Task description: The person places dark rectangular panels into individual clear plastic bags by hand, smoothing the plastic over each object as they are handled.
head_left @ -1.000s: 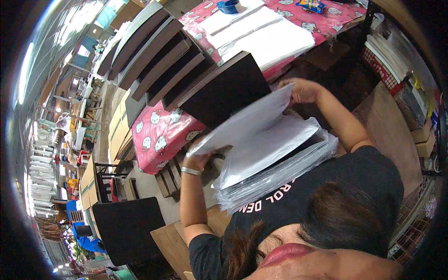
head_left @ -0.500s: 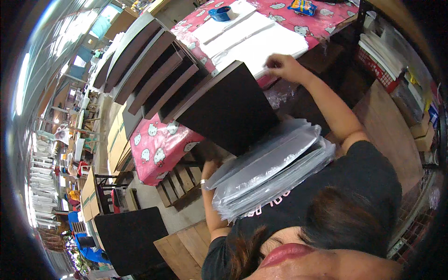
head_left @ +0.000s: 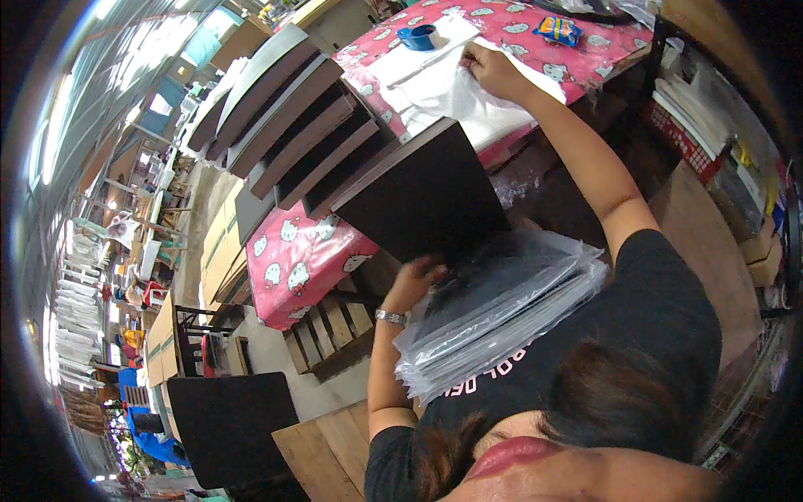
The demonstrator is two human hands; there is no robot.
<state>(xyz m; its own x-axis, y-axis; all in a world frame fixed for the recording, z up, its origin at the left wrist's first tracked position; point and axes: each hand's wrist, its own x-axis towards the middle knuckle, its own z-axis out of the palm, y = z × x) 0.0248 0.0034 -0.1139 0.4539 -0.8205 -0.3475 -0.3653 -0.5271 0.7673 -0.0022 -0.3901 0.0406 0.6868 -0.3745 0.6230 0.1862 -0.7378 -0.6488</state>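
Note:
My right hand (head_left: 493, 74) reaches over the table, fingers pinched at the far edge of a thin white sheet (head_left: 447, 96) in a flat pile. The sheet looks rumpled below my fingers. My left hand (head_left: 416, 282), with a metal band at the wrist, is raised by the lower edge of a black square panel (head_left: 427, 188). Its fingers are stretched out, slightly blurred, with nothing seen in them. Against my body rests a stack of clear plastic sleeves (head_left: 510, 293); what supports it from below is hidden.
More dark panels (head_left: 293, 134) stand in a slanted row on the pink patterned tablecloth (head_left: 293, 259). Behind the white sheets lie a blue tape roll (head_left: 416, 38) and a small blue packet (head_left: 558, 32). A red crate (head_left: 682, 134) stands right; a wooden pallet (head_left: 335, 330) lies below.
My right hand has moved left and farther over the white sheets, onto the top one. My left hand has come up from beneath the plastic sleeves, which now lie flatter.

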